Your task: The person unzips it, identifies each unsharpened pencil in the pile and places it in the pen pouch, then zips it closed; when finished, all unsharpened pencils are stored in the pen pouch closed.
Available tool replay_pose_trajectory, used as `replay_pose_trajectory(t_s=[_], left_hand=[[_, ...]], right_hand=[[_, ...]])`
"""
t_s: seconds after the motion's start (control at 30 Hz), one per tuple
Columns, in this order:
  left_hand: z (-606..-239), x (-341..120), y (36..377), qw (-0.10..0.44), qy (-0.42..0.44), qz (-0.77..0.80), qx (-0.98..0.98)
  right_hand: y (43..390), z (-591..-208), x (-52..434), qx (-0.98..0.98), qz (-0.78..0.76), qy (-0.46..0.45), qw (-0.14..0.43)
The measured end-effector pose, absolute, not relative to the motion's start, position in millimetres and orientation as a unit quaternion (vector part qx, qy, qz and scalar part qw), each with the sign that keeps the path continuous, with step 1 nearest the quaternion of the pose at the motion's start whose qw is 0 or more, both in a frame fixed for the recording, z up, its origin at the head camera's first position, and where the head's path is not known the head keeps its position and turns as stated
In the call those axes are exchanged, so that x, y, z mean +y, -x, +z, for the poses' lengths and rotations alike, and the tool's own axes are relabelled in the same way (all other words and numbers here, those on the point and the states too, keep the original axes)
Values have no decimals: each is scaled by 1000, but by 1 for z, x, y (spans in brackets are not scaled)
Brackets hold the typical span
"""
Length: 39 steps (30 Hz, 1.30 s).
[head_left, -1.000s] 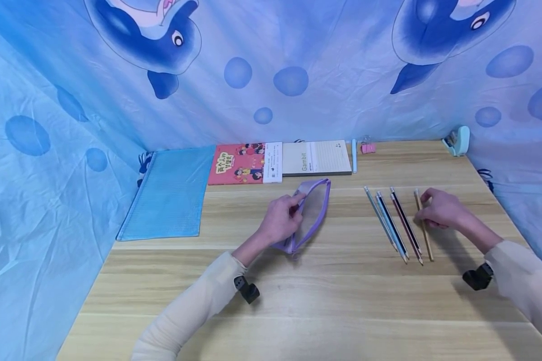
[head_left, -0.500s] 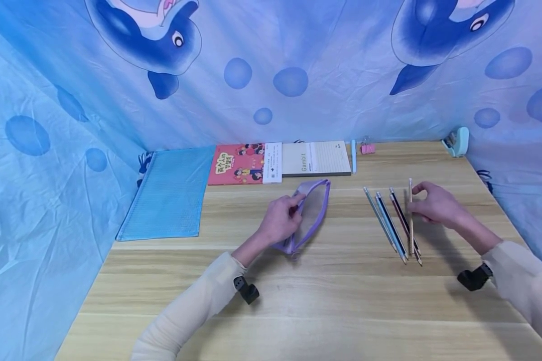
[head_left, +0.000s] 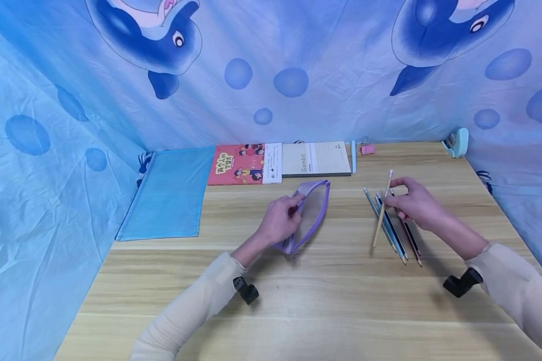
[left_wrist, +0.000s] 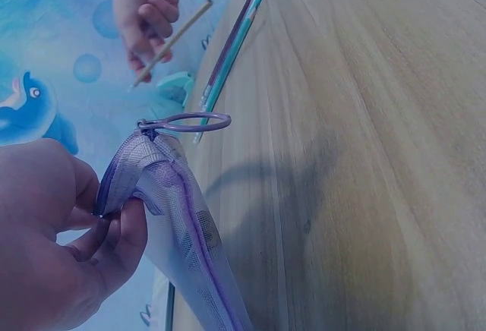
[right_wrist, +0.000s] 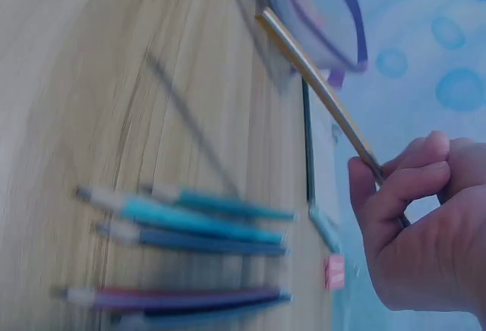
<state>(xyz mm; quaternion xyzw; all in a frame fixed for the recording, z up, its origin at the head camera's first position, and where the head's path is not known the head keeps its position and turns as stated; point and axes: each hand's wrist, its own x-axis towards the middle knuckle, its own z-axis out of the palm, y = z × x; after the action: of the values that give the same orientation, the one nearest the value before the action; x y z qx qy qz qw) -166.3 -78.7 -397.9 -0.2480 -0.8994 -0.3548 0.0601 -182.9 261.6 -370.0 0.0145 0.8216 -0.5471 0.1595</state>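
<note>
My left hand (head_left: 281, 219) pinches the near edge of a mesh pouch with a purple zipper (head_left: 323, 203), its mouth spread apart. In the left wrist view the pouch's zipper ring (left_wrist: 190, 123) sticks out above my thumb and fingers. A gold-coloured pencil (head_left: 381, 220) is pinched between the thumb and fingers of my right hand (head_left: 417, 204), raised off the table and slanted. Beneath it several blue, black and dark red pencils (right_wrist: 205, 221) lie side by side on the wood. The right wrist view shows the gold pencil's lower end pointing toward the pouch.
A blue zip folder (head_left: 162, 195) lies at the left. Along the back are a red book (head_left: 237, 164), a lined notepad (head_left: 329, 158), a light blue stick-like item (head_left: 354, 156), a pink clip (head_left: 368, 149) and a mint-coloured item (head_left: 459, 142). A blue curtain hangs behind the table.
My right hand has picked the gold pencil up from the right of the other pencils and carried it left over them. The left hand and pouch have stayed put.
</note>
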Motion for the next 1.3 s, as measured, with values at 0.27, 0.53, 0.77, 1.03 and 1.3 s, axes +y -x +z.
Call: replay_pose_trajectory(t_s=[0.27,0.53,0.77,1.03,1.3], left_hand=[[-396,-78,164,56,244,-364,-897],[-395,-78,164,54,240,-359,-900],[-394,-77,164,57,241,-359,-900],[-395,-73,165,69,245,-359,-898],[-395,-72,165,63,237,-359,-901]], right_hand=[[179,-360,227,776,-611,-14,152],[180,-359,195,750,-645,-12,143],[181,-368,167,726,-678,-27,113],[179,-381,140,701,-704,-31,108],[177,-387,127,695,-708,-42,114]])
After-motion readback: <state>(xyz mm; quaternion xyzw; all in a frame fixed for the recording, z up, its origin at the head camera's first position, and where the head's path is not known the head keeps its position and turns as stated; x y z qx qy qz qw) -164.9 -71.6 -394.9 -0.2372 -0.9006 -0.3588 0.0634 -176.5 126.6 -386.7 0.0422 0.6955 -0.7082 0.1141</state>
